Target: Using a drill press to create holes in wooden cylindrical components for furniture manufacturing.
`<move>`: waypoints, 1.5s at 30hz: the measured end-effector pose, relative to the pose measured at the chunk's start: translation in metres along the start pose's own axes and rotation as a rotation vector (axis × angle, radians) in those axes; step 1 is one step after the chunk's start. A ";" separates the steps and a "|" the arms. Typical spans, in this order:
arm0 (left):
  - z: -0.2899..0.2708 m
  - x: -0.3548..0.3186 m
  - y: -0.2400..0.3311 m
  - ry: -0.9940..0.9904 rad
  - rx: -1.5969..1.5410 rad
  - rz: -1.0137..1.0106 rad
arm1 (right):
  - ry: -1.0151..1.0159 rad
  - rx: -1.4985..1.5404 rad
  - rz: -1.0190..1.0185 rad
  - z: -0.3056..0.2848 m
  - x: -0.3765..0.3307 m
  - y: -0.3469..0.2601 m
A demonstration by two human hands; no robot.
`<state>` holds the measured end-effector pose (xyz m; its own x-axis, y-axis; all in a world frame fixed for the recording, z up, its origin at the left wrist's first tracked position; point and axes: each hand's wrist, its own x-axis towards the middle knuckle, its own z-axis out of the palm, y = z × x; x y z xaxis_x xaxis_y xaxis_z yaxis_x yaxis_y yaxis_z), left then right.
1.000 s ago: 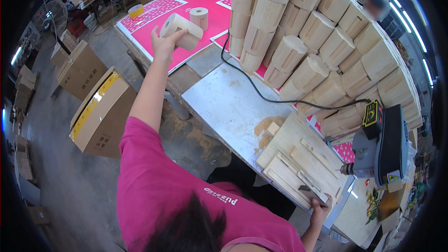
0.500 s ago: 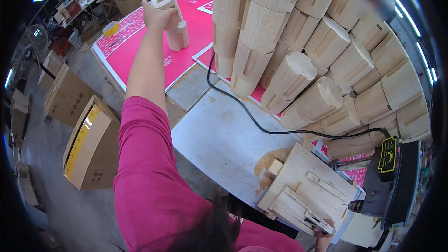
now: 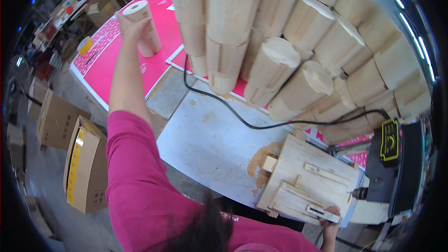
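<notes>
1. Two hands are in view. The left hand [image 3: 129, 27] is stretched far forward at arm's length, fingers wrapped around the upper end of a wooden cylinder [image 3: 142, 21].
2. The cylinder is pale, with a central bore showing in its top face. Its long axis is near upright, tilted slightly. It lies above the pink sheet [image 3: 116, 60], just beside a second cylinder [image 3: 151, 42] that stands on the sheet; whether the two touch cannot be told.
3. The right hand [image 3: 330, 223] is at the near edge of the wooden jig [image 3: 310, 179], fingers closed over a small flat piece [image 3: 322, 213] there. It is well apart from the held cylinder, so the left hand alone is near it.
4. Stack of like cylinders [image 3: 289, 51], lying with end faces outward, filling the upper right.
5. A black cable [image 3: 242, 120] crosses the grey table [image 3: 210, 149]; sawdust lies by the jig.
6. Cardboard boxes [image 3: 84, 168] stand on the floor at left; contents hidden.
</notes>
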<state>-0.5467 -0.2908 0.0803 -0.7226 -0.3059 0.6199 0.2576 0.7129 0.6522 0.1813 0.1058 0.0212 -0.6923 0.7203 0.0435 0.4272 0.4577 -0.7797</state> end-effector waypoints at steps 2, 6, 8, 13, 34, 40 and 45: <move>-0.003 -0.009 -0.022 0.061 -0.086 0.021 | -0.007 0.011 0.003 0.002 0.004 -0.002; -0.024 -0.093 0.026 0.068 -0.338 -0.070 | -0.050 0.034 -0.006 -0.001 0.004 -0.005; -0.034 -0.148 0.056 -0.044 -0.654 0.035 | -0.061 0.049 -0.018 0.000 0.004 -0.007; -0.053 -0.264 0.161 -0.401 -0.856 0.196 | 0.002 0.454 0.231 -0.002 -0.007 -0.022; -0.110 -0.311 0.213 -0.601 -1.053 -0.121 | -0.038 0.479 -0.008 -0.007 -0.015 0.007; -0.201 -0.354 0.252 -1.251 -0.921 -0.141 | -0.050 0.557 0.039 -0.038 -0.003 0.000; -0.211 -0.390 0.287 -1.698 -0.598 0.120 | -0.057 0.619 -0.110 -0.054 0.015 0.011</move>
<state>-0.0558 -0.1005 0.1179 -0.3852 0.9098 -0.1544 0.2470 0.2629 0.9327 0.2064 0.1498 0.0470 -0.7502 0.6495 0.1240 -0.0522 0.1287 -0.9903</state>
